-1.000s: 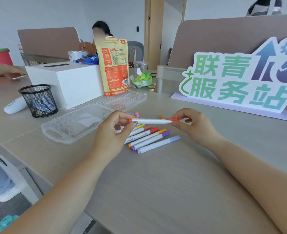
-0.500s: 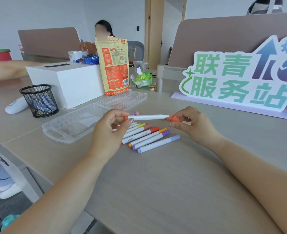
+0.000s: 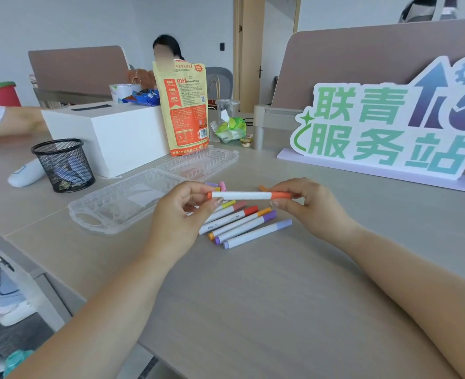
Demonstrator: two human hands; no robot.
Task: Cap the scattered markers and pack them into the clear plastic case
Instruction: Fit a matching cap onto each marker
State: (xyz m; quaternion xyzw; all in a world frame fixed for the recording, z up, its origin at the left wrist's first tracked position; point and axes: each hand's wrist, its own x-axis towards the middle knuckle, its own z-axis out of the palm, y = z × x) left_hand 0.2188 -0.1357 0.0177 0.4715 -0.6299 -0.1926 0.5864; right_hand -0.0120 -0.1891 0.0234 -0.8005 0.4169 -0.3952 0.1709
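I hold a white marker with orange ends [image 3: 243, 195] level above the table. My left hand [image 3: 180, 214] pinches its left end. My right hand [image 3: 305, 203] grips the orange cap [image 3: 280, 195], which now sits on the marker's right end. Below lie several capped white markers [image 3: 242, 222] side by side, with yellow, pink, red, orange, purple and lilac caps. More coloured bits [image 3: 217, 185] show behind my left hand. The clear plastic case [image 3: 133, 198] lies open and flat to the left, with nothing in its slots.
A black mesh pen cup [image 3: 61, 165] and a white box [image 3: 108, 132] stand behind the case, with an orange snack pouch [image 3: 183, 105]. A large lettered sign [image 3: 390, 124] stands at the right. Another person's arm [image 3: 12, 121] reaches in at far left. The table edge runs along the lower left.
The orange cap in my right hand was apart from the marker's tip; it is now pushed onto the marker's right end. Both hands stayed roughly in place.
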